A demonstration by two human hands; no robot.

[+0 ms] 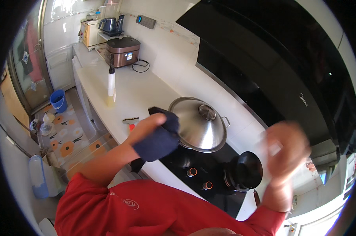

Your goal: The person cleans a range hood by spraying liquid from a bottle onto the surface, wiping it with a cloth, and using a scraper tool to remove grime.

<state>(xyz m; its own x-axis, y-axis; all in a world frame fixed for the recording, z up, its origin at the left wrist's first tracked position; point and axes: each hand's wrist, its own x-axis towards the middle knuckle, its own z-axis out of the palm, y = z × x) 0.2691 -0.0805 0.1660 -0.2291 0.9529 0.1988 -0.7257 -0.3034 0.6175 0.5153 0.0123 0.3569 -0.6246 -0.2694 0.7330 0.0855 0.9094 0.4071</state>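
A dark navy cloth (156,143) is bunched in my left hand (148,125), which is closed on it above the counter's front edge, beside the wok. The wok's domed steel lid (195,129) has a round knob. Up at the right, near the black range hood (264,67), my right hand (288,151) is smeared by motion. A small whitish patch shows at its palm; I cannot make out what it is. Below and left of that hand, a small black frying pan (248,171) sits on the black stove (189,163). A tool with a red handle (131,126) lies beside my left hand.
A white spray bottle (111,84) with yellowish liquid stands on the pale counter (146,88). Farther back are a brown rice cooker (122,51) and a dark kettle (109,24). A blue bucket (58,101) is on the patterned floor at left.
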